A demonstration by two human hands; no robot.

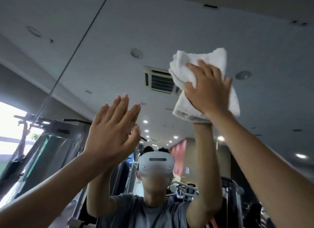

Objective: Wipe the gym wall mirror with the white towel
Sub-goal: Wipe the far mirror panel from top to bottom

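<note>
Overhead, the right hand (209, 90) presses a folded white towel (195, 61) flat against the mirror (102, 41), toward its upper right. Its fingers lie spread and fairly straight on the cloth. The left hand (110, 131) is raised lower and further left, palm to the glass, fingers straight, holding nothing. A thin seam (76, 46) crosses the mirror's left side. A headset (157, 163) shows reflected below.

Bare mirror (169, 32) spreads above and left of the towel (203, 61) — only the dark seam (78, 46) crosses it, with the left hand (110, 134) flat lower down.
</note>
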